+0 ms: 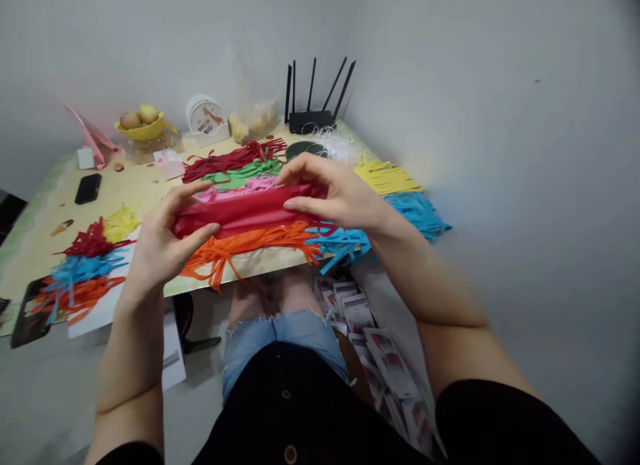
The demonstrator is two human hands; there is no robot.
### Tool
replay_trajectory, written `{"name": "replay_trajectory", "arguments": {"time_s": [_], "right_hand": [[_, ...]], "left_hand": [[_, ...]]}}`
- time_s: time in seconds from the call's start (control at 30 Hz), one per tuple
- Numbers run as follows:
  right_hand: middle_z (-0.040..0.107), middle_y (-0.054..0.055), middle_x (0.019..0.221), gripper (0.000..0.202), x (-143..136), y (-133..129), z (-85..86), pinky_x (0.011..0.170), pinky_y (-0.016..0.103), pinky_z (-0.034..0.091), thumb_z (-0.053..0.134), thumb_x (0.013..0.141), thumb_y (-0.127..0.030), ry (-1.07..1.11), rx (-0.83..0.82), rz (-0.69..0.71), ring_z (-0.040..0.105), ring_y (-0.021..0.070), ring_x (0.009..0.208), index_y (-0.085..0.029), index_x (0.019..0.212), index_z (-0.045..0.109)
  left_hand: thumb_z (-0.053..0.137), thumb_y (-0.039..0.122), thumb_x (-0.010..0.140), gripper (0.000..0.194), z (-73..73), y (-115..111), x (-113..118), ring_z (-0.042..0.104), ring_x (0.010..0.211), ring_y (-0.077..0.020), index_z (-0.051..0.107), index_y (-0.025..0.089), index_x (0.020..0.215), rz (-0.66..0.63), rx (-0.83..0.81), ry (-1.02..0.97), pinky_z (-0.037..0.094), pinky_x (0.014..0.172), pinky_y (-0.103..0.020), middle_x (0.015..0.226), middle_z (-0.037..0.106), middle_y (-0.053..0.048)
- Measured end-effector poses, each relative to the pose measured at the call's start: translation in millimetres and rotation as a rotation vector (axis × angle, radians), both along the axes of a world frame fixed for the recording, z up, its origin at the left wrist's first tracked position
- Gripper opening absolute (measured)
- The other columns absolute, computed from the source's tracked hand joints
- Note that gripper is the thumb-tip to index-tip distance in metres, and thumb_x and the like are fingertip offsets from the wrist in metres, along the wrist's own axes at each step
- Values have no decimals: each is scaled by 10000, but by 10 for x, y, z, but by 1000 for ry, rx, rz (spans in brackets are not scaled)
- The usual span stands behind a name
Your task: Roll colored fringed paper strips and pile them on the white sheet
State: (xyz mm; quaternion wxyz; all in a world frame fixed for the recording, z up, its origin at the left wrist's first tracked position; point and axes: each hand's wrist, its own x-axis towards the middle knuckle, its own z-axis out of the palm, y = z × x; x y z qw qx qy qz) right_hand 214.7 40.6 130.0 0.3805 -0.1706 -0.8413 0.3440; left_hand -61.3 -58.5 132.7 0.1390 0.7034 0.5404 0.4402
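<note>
Between my hands stretches a folded strip of red tissue paper (pixel 250 210), held level over the table's front edge. My left hand (pixel 167 235) has its thumb and fingers around the left end of the strip. At the other end, my right hand (pixel 333 191) pinches the paper between thumb and fingers. Just below it lies orange fringed paper (pixel 250 241), partly over the table edge. Behind the strip are pink fringe (pixel 260 185), green fringe (pixel 245 174) and dark red fringe (pixel 233 161). Blue fringe (pixel 417 215) and yellow fringe (pixel 387 177) lie to the right.
Small fringed bunches (pixel 87 268) and a phone (pixel 30 318) lie at the left edge. A black case (pixel 88 188), a yellow fruit bowl (pixel 143 128), a clock (pixel 206 118) and a router (pixel 313 121) stand farther back. Several printed packets (pixel 390 365) lie below right, beside the wall.
</note>
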Motion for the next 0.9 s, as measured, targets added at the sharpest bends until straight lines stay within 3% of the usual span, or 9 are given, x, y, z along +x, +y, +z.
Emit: {"name": "replay_trajectory", "arguments": {"time_s": [0.13,0.3,0.43,0.53,0.67,0.8,0.9], "right_hand": [[683,56,1007,461,-41,-43,9,772,267,487,716,849,-491,-76,-74,-17,606,152,867,-144,1152,683],[649,19,808,327,-83,-66,2,663,245,438,757,809,-450,-149,-76,-48,553,125,723,-133,820,680],[645,3,735,253,-125,-128,-39,587,224,439,711,850,-388,-50,-203,-33,556,103,635,-136,838,687],[673,3,746,207,-161,-164,-96,563,215,471,685,857,-333,78,-324,-29,583,96,602,-144,939,712],[715,20,831,134,-199,-180,-164,628,217,520,692,826,-258,216,-333,-27,638,107,701,-167,901,755],[710,26,783,98,-207,-195,-172,640,221,532,675,814,-217,247,-372,13,641,109,699,-160,789,752],[705,28,775,102,-198,-193,-166,623,212,522,663,805,-210,258,-389,39,630,101,674,-152,766,737]], "left_hand": [[785,385,766,289,20,-19,24,643,798,-168,712,167,941,42,-90,-30,529,738,-264,878,701,-33],[825,347,710,262,12,-37,40,590,650,-123,663,161,798,19,-147,-177,497,591,-218,736,631,-1],[830,344,729,280,-39,-58,31,608,567,-118,611,177,779,-19,-193,-355,541,556,-219,660,601,22],[818,304,749,243,-94,-70,35,646,542,-130,648,193,883,-41,-180,-498,589,570,-242,665,647,28],[811,284,752,172,-118,-76,72,645,484,-127,737,190,877,-79,-158,-652,598,528,-238,625,673,16],[833,285,738,145,-110,-82,84,656,528,-127,742,175,711,-169,-106,-685,574,526,-218,626,671,-20],[805,286,767,138,-132,-96,59,649,569,-129,745,178,705,-205,-73,-627,565,572,-236,654,668,-36]]}}
